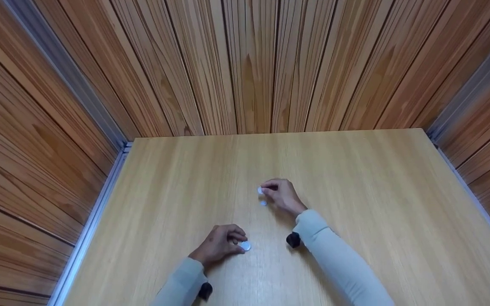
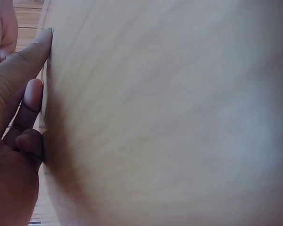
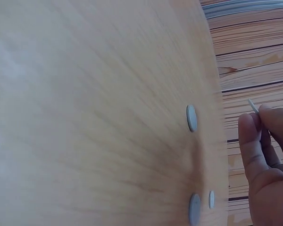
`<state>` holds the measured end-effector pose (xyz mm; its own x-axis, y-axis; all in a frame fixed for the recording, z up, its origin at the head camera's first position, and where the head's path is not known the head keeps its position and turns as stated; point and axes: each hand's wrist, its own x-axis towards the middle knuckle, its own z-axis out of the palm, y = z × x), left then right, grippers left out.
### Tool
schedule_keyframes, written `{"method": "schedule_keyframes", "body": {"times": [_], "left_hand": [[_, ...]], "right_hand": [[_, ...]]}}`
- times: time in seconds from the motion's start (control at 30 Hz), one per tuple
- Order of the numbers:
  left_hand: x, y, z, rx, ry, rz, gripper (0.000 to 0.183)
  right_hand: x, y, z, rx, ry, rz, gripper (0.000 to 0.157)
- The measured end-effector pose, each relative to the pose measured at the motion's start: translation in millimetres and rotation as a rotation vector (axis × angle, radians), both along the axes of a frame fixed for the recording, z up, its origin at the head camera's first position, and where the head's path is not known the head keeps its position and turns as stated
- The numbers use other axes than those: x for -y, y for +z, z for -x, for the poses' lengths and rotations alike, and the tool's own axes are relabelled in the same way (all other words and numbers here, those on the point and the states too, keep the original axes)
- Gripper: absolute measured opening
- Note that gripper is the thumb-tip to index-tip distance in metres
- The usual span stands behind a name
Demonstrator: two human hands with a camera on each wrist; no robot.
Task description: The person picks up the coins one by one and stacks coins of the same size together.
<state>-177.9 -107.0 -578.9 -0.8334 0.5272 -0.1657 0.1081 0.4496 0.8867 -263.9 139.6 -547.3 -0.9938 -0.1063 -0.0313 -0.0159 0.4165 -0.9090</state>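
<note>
My right hand pinches a small thin white disc between thumb and finger, raised off the table in the right wrist view. Just below it in the head view, a second white disc lies on the tabletop. Nearer the front, my left hand has its thumb and curled fingers at the edges of another white disc, low at the table. That disc is hidden in the left wrist view, where the hand's fingers reach down to the wood.
Light wooden tabletop spreads around both hands. The right wrist view shows several discs on it, among them a grey-looking disc and a smaller disc. Wood-plank walls and metal rails border the table.
</note>
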Motion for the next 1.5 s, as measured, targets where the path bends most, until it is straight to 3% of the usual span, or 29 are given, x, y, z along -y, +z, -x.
{"method": "schedule_keyframes", "body": {"times": [0.67,0.97,1.23,1.5], "left_hand": [[0.2,-0.3,-1.6,-0.048,-0.022,-0.008,0.032],[-0.9,-0.5,-2.6,-0.049,-0.007,0.009,0.033],[-0.7,0.0,-3.6,-0.026,-0.004,-0.015,0.033],[0.8,-2.4,-2.5,-0.039,-0.018,-0.029,0.032]], "right_hand": [[-29.8,13.0,-32.0,-0.026,0.038,0.133,0.014],[-41.0,15.2,-53.1,-0.048,0.084,0.107,0.017],[-45.3,3.3,-68.4,-0.041,0.105,0.145,0.018],[-41.4,-4.6,-81.6,-0.025,0.109,0.083,0.014]]}}
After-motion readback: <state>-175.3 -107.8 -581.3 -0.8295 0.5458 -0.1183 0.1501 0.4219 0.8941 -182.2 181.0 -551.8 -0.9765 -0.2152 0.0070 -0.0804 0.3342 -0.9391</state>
